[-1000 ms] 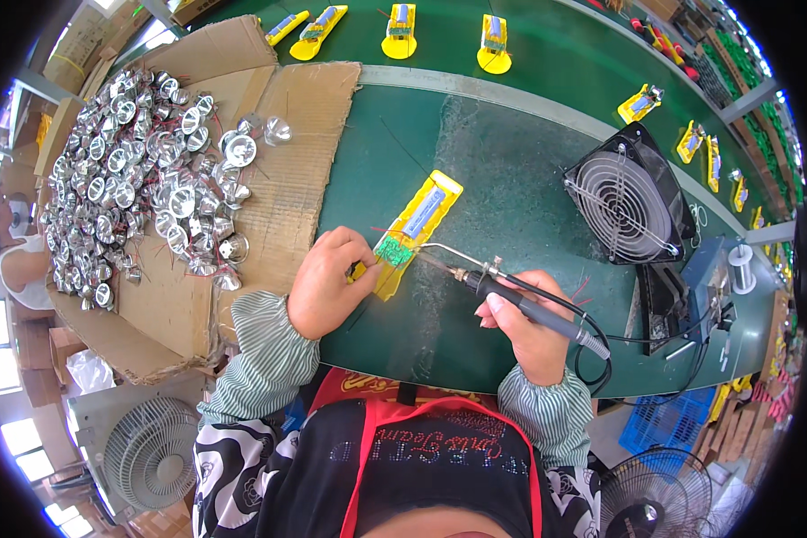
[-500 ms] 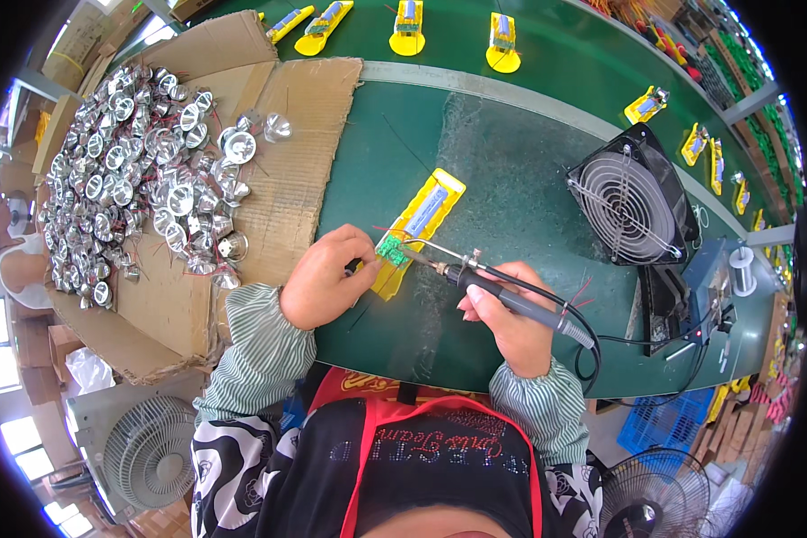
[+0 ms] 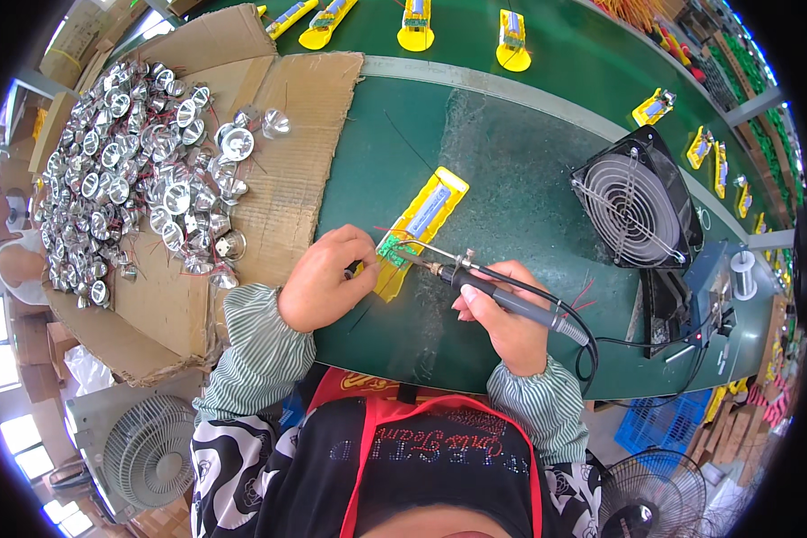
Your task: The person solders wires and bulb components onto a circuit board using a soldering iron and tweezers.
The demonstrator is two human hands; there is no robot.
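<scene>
On the green bench lies a yellow plastic housing (image 3: 455,182) with a blue-wrapped battery cell (image 3: 433,204) and a green circuit board (image 3: 391,250) in it. My right hand (image 3: 509,323) grips a soldering iron (image 3: 522,306) with a thin metal solder-feed tube (image 3: 435,248) bent over its tip. Tube and tip meet at the circuit board. Beside the board's left edge, my left hand (image 3: 330,280) is closed, its fingers pinched together. Something small and dark shows between them, too little to name. Thin red and black wires stick out around the housing.
Many silver reflector cups (image 3: 177,197) with red wires fill an opened cardboard box (image 3: 309,134) at left. A black fan (image 3: 637,202) and a soldering station (image 3: 710,278) with a solder spool (image 3: 742,273) stand right. Beyond, a green conveyor belt (image 3: 583,54) carries more yellow housings.
The housings on the far belt have shifted slightly to the right. My right hand and the soldering iron have moved a little left; my left hand stays nearly still.
</scene>
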